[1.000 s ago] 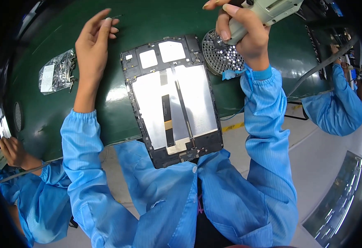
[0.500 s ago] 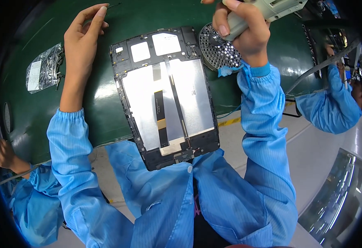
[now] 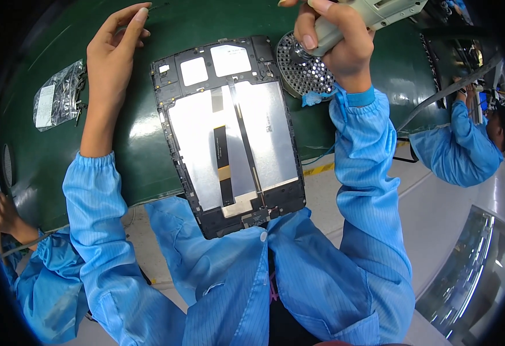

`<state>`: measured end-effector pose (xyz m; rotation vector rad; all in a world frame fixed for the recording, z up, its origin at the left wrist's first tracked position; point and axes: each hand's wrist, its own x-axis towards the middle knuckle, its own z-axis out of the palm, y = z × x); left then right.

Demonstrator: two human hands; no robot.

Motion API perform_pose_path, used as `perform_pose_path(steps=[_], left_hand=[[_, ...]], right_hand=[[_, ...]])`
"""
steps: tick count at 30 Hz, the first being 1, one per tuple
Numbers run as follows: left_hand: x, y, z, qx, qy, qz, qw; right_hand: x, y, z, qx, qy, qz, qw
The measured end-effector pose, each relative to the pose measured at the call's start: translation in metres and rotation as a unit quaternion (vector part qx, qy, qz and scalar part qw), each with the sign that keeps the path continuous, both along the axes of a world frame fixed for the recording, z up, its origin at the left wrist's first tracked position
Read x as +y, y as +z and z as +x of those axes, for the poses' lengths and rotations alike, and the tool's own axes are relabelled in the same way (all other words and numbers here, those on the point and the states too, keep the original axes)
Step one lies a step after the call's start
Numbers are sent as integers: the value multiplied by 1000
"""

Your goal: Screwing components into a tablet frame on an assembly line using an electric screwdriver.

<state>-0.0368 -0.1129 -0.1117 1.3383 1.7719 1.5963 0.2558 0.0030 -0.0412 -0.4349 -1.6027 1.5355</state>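
My left hand (image 3: 113, 60) is raised over the far left of the table, thumb and forefinger pinched together. What they hold, if anything, is too small to make out; a thin dark sliver shows by the fingertips. My right hand (image 3: 347, 52) grips a pale grey-green handheld tool (image 3: 379, 14), perhaps an electric screwdriver. Beneath its near end sits a round metal plate (image 3: 295, 75) full of holes, with blue material at its edge. Between my arms lies an opened tablet (image 3: 264, 135), silver inside with a black frame, its near end overhanging the table edge above my lap.
A clear plastic bag (image 3: 59, 95) with a white label and small metal parts beside it lies on the green table (image 3: 143, 155) at left. Another person's hand (image 3: 10, 216) rests at the left edge. A second person in a blue sleeve (image 3: 460, 144) works at far right.
Both hands and the tablet appear shifted very slightly left in the picture, along with the whole scene. The grip of each hand looks the same.
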Motion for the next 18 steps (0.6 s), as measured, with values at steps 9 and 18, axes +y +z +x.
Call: perform_pose_path(steps=[9,18], left_hand=[[-1,1,0,-4,-1,5,1000],[-5,14,8,-18,-21,-2,1000]], right_hand=[[-8,8,-2,-36,-20,98,994],[-11,5,-4,-10,-36,51,998]])
